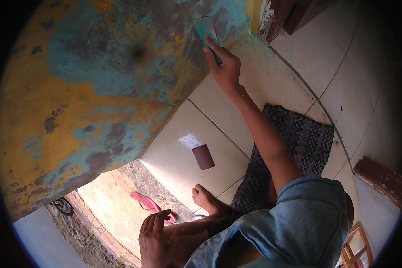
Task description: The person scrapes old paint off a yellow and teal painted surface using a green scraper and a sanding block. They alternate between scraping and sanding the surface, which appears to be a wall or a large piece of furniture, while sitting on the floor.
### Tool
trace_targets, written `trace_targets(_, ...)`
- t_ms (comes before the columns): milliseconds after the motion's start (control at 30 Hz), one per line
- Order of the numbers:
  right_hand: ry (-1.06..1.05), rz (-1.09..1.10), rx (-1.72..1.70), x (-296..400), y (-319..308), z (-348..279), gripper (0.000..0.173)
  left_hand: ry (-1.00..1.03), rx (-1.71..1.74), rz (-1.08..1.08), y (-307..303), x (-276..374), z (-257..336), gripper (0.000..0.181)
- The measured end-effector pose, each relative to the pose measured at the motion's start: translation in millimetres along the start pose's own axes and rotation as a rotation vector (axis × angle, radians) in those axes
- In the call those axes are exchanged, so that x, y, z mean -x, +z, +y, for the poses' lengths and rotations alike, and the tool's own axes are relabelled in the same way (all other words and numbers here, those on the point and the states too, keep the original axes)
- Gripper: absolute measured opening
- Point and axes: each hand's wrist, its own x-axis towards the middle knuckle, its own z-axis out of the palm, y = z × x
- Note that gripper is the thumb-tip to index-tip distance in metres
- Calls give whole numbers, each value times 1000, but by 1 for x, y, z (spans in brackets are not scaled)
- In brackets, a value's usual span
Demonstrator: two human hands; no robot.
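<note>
My right hand (224,65) grips a scraper (206,30) with a wide greenish blade and a dark handle mostly hidden in the palm. One finger lies along the blade. The blade lies against a wall (70,90) of peeling yellow, turquoise and grey paint, close to its lower right corner. At the bottom, my left hand (154,236) hangs empty by my bent leg, fingers loosely curled. A reddish-brown piece, apparently sandpaper (203,156), lies on the tiled floor (174,134) between my hands.
Paint flakes (258,47) are scattered by the wall's corner, beside a worn brown door frame (271,20). A dark woven mat (298,137) lies under my right arm. Outside the doorway rests a pink flip-flop (147,202). Wooden furniture (356,246) stands at lower right.
</note>
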Motion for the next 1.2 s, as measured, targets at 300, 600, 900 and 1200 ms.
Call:
trace_targets(300,-31,38,32,-2,-1,7,36,-26,-4,9,1,5,2,42)
trace_targets(600,-23,9,8,-4,1,3,37,-38,-17,18,0,8,3,43)
trace_targets(900,60,8,-58,-13,4,-7,33,-16,-7,30,-1,4,1,44)
trace_targets(1200,-20,-34,15,-1,3,-2,35,-10,-8,28,-1,4,0,43)
